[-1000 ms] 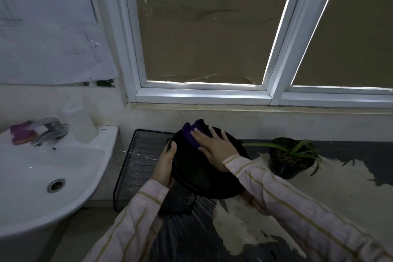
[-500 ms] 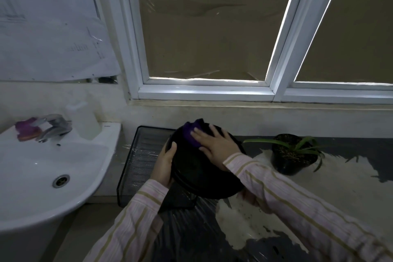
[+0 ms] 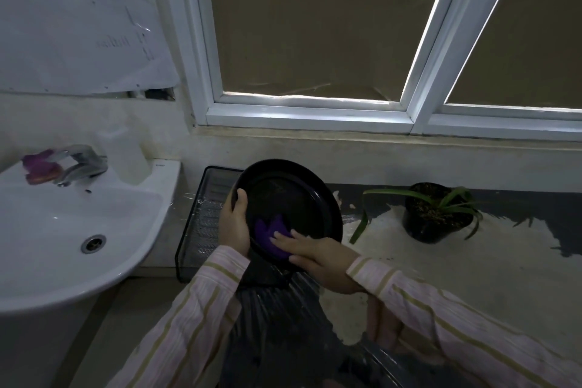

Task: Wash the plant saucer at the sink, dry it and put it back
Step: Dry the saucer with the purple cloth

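Observation:
The black round plant saucer is tilted up on edge above the dark counter, its inner face toward me. My left hand grips its left rim. My right hand presses a purple cloth against the saucer's lower inside. The white sink stands to the left, apart from the saucer.
A black mesh tray lies between the sink and the saucer. A potted plant stands on the counter to the right. A tap, a purple-and-orange sponge and a white bottle sit on the sink's back rim. Window above.
My right hand has slid the purple cloth from the saucer's top edge down to its lower inside. My left hand stays on the left rim.

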